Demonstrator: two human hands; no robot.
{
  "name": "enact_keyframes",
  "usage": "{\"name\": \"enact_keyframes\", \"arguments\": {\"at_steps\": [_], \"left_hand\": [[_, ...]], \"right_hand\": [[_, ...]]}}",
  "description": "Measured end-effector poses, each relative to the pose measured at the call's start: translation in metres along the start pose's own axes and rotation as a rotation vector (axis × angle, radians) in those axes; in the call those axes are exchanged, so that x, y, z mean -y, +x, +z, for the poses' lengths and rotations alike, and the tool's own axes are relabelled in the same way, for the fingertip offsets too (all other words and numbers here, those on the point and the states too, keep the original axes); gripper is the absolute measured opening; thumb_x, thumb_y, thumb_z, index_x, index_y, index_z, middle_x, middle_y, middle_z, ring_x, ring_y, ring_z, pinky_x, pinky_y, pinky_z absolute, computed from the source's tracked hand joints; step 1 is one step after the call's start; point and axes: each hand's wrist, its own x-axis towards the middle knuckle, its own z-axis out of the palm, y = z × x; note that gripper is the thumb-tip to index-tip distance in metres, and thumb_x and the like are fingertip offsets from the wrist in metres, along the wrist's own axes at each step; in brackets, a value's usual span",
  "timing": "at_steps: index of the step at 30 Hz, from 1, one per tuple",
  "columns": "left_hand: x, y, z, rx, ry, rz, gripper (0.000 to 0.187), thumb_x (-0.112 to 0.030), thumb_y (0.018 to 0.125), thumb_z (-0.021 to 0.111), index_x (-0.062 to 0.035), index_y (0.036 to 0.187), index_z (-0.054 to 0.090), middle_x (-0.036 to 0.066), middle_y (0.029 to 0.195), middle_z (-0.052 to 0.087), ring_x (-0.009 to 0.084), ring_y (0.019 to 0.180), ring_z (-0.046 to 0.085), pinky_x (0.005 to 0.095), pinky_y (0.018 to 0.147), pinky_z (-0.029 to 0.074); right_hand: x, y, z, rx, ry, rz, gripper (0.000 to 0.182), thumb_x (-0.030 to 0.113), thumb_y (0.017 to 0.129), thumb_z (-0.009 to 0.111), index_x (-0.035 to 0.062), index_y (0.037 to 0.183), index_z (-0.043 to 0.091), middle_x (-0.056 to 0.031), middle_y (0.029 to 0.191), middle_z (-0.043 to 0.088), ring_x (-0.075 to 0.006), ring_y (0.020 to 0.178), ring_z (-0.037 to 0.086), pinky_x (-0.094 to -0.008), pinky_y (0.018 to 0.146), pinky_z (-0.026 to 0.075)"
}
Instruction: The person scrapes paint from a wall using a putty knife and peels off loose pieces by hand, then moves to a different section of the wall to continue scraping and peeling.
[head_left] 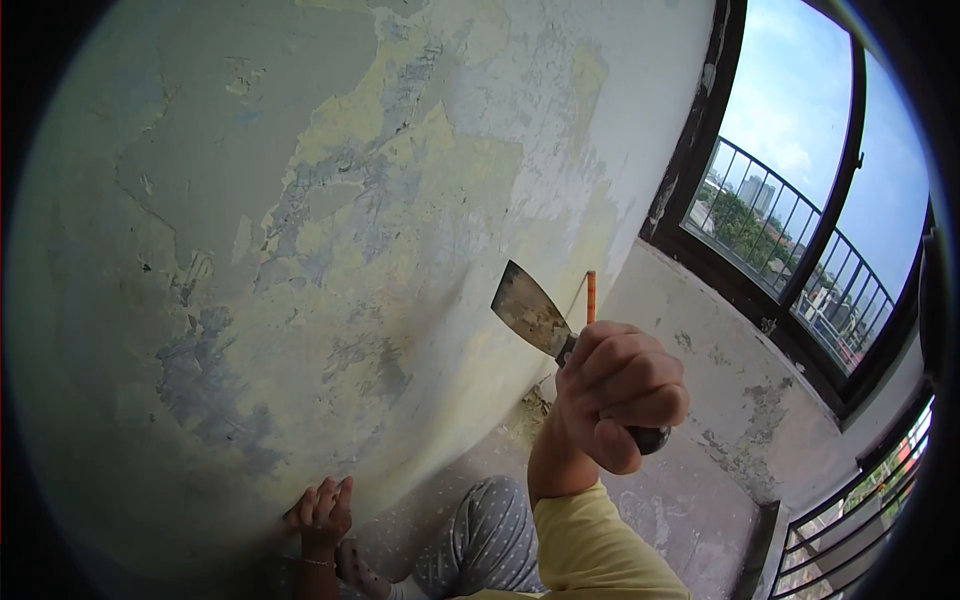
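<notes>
My right hand (622,390) is raised in front of me, its fingers wrapped round the dark handle of a putty knife (530,308). The blade is stained and points up and to the left, overlapping the wall in this view. The wall (400,210) carries flaking paint, with pale yellow, grey and white patches showing and scrape marks across them. Low at the left, my left hand (322,508) rests by the wall's surface, fingers stretched out and slightly apart, holding nothing.
A thin orange stick (591,296) stands near the wall's corner, behind my right hand. To the right is a dark-framed window (780,160) above a low wall (700,350) with peeling plaster. A barred opening (850,535) lies lower right. My bent knee (488,530) is over the speckled floor.
</notes>
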Motion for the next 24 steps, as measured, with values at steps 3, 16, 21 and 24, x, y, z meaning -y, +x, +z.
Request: {"name": "enact_keyframes", "arguments": {"at_steps": [3,16,21,24], "left_hand": [[0.002,0.0,-0.004,-0.022,0.001,0.022,0.03,-0.018,0.093,0.057,-0.0325,0.118,0.066,-0.008,0.129,0.053,0.0201,0.13,0.035,0.0374,0.095,0.035],[0.004,-0.005,0.009,-0.017,0.075,0.069,0.037,-0.025,0.093,0.047,-0.0318,0.126,0.063,0.0,0.137,0.05,0.0257,0.131,0.035,0.0451,0.1,0.034],[-0.001,-0.004,0.004,-0.016,0.013,0.0,0.03,-0.023,0.094,0.055,-0.0335,0.12,0.066,-0.008,0.134,0.051,0.0204,0.132,0.034,0.0387,0.097,0.034],[0.001,-0.006,0.002,-0.007,0.036,0.029,0.03,-0.024,0.094,0.055,-0.033,0.12,0.066,-0.007,0.134,0.051,0.021,0.132,0.034,0.0392,0.097,0.034]], "right_hand": [[-0.028,-0.009,-0.006,-0.06,-0.002,0.097,0.017,0.002,0.061,0.058,0.004,0.058,0.042,-0.0048,0.051,0.042,-0.0163,0.041,0.041,-0.0273,0.04,0.031],[-0.04,-0.004,-0.025,-0.124,0.046,0.218,0.019,0.006,0.06,0.061,0.0043,0.059,0.043,-0.005,0.052,0.045,-0.0158,0.042,0.039,-0.0276,0.04,0.031],[-0.001,0.005,-0.007,-0.074,0.043,0.109,0.017,0.005,0.06,0.059,0.005,0.058,0.042,-0.005,0.051,0.044,-0.0166,0.04,0.04,-0.0276,0.04,0.029],[-0.022,-0.004,-0.003,-0.105,0.031,0.152,0.022,0.005,0.057,0.058,0.0061,0.057,0.036,-0.0039,0.05,0.042,-0.0143,0.039,0.037,-0.0263,0.04,0.024]]}}
